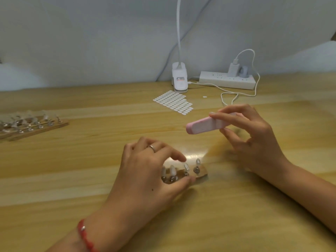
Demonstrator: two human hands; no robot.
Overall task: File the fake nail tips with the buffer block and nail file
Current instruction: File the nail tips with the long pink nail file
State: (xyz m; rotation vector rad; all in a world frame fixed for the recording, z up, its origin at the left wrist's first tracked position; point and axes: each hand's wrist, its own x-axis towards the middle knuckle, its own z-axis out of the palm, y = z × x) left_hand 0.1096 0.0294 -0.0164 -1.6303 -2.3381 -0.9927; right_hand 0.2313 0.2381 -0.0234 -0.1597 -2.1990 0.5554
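— Where's the buffer (205,125)?

— Up off the desk (72,179), in the right hand (254,135). The grip is closed on its back half, fingertips on top and thumb below. The pink nose points left and is free.

— And the tips?

— I count four tips (186,167), standing on little metal posts on a wooden rack (201,174). They're just below and left of the buffer, not touching it. The left hand (151,171) arches over the rack, thumb on the near edge, forefinger over the far side. I'd call that grip a pinch on the rack, though it's blurry there.

— Will they take much pressure?

— I doubt it. They look like thin plastic, light and springy, so they'd likely flex or pop off a post. The buffer looks foam-cored, soft and nearly weightless, so light strokes. Best hold the rack by its wood, close to the tip being worked, and the buffer at the rear, as now.

— Any nail file?

— None I can see. Only more racks (31,124) far left and a sticker sheet (174,102) at the back.
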